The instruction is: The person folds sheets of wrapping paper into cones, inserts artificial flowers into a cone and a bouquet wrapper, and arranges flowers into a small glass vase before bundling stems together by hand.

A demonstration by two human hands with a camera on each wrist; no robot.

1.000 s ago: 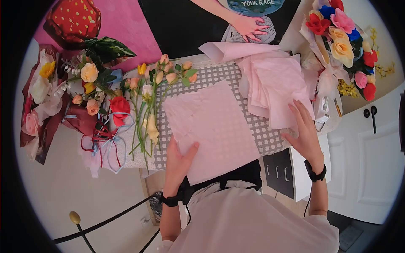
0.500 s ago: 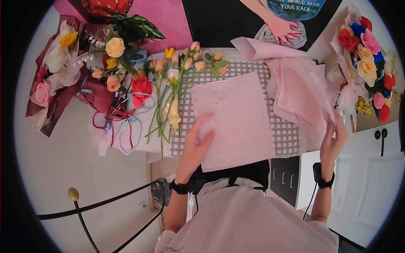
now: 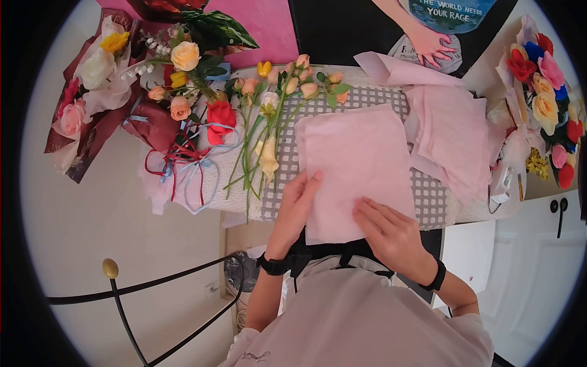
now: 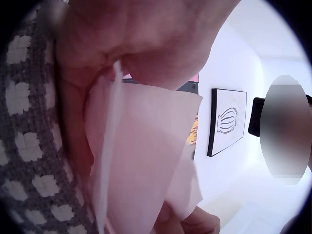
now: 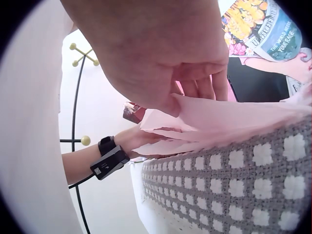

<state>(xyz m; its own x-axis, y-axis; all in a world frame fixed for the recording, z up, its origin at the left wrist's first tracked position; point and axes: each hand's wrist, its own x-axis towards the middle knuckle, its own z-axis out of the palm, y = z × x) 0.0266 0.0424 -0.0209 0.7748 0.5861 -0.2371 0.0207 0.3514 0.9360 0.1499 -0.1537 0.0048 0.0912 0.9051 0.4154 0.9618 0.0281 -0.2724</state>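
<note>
Several pink sheets of wrapping paper [image 3: 361, 153] lie offset on one another at the front middle of the table. My left hand [image 3: 296, 205] grips their left edge, thumb above and fingers beneath; in the left wrist view the paper [image 4: 141, 146] passes between thumb and fingers. Over the near right part of the sheets is my right hand [image 3: 391, 235]. In the right wrist view its thumb and fingertips pinch the top sheet [image 5: 219, 114], which lifts off the cloth there.
A gray-and-white checked cloth [image 3: 431, 189] covers the table. More pink paper [image 3: 452, 134] is piled at right, beside a wrapped bouquet [image 3: 544, 110]. Loose rose stems [image 3: 251, 156] lie left of the sheets, with ribbons [image 3: 189, 156] and more bouquets [image 3: 92, 85] farther left.
My right hand has moved left from the paper pile to the sheets in front, where another sheet now lies on top. My left hand has stayed at their left edge and now grips it.
</note>
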